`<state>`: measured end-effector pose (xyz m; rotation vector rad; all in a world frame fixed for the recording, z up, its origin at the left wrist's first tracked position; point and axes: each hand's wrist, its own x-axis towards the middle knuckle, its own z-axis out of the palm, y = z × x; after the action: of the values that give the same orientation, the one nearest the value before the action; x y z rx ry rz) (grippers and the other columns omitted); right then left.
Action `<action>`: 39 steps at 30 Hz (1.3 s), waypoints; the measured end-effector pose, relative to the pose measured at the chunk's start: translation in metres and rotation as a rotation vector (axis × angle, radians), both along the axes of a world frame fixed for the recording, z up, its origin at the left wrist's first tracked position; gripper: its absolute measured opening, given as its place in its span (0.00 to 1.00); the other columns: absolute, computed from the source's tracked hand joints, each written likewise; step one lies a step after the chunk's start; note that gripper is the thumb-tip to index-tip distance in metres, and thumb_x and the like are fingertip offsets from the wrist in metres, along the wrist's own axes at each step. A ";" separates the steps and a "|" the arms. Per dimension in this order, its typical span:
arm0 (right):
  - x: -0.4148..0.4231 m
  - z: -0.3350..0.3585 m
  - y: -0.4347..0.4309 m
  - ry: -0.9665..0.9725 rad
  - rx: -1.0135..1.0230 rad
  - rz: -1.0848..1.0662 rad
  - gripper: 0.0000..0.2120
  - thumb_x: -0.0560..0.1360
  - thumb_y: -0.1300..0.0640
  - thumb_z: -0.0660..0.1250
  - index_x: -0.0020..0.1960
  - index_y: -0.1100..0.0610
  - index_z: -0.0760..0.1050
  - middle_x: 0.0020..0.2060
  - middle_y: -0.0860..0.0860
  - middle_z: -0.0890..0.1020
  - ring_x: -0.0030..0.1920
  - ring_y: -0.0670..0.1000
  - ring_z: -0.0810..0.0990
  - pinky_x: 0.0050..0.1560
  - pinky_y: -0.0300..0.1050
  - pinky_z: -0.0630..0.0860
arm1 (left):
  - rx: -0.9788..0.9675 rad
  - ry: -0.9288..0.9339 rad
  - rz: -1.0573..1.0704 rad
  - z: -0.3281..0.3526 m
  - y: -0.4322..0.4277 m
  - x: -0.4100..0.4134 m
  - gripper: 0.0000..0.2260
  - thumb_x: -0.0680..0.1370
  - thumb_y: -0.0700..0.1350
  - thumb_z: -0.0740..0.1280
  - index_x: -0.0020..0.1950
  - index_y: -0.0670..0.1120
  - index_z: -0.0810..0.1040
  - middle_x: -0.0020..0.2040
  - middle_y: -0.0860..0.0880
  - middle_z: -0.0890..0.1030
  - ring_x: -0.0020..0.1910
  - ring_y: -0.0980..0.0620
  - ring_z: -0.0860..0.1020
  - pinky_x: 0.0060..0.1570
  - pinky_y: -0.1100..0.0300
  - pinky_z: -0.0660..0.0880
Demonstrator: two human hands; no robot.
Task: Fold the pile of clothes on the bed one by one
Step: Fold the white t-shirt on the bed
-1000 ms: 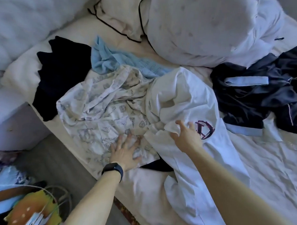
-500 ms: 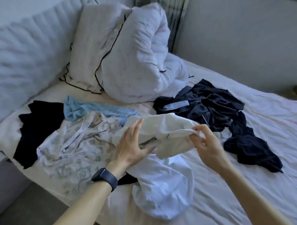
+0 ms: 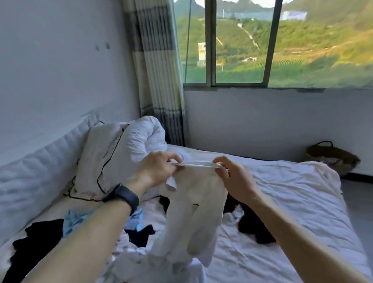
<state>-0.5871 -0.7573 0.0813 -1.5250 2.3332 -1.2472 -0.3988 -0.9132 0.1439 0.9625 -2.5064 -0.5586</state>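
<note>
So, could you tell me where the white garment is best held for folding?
Probably by the two ends of its top edge, one in each of the hands, from the near side. The left hand and right hand pinch it there, the edge runs taut between them, and the white garment hangs loose below, so it should spread flat.

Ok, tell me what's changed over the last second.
The shirt has come up off the bed: the left hand and right hand now pinch its top edge, holding it stretched in the air. A second ago the left lay flat on another garment and the right rested on the shirt. Dark clothes, blue top and pillow stayed put.
</note>
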 end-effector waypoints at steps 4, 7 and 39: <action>-0.013 0.021 0.023 0.104 -0.067 -0.098 0.05 0.83 0.54 0.63 0.57 0.54 0.75 0.45 0.50 0.84 0.44 0.58 0.79 0.41 0.48 0.70 | -0.121 -0.043 -0.051 0.038 0.020 -0.020 0.04 0.76 0.57 0.71 0.48 0.60 0.83 0.43 0.57 0.82 0.48 0.51 0.81 0.53 0.52 0.78; -0.019 0.043 0.033 0.217 -0.194 -0.209 0.06 0.83 0.51 0.63 0.56 0.53 0.75 0.46 0.50 0.84 0.45 0.60 0.81 0.41 0.50 0.75 | -0.260 0.019 -0.066 0.079 0.036 -0.032 0.05 0.78 0.56 0.68 0.51 0.60 0.83 0.38 0.62 0.78 0.48 0.53 0.79 0.48 0.56 0.75; 0.040 0.002 0.089 -0.231 -0.291 -0.237 0.17 0.68 0.42 0.79 0.51 0.40 0.74 0.40 0.40 0.84 0.35 0.44 0.81 0.40 0.38 0.77 | 0.247 0.301 -0.148 0.001 0.067 -0.061 0.09 0.69 0.56 0.68 0.35 0.52 0.76 0.28 0.57 0.73 0.33 0.53 0.72 0.36 0.56 0.69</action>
<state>-0.5470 -0.6688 0.0829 -1.1134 2.3085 -1.7808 -0.4602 -0.8460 0.1451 0.7152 -2.2829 -0.9998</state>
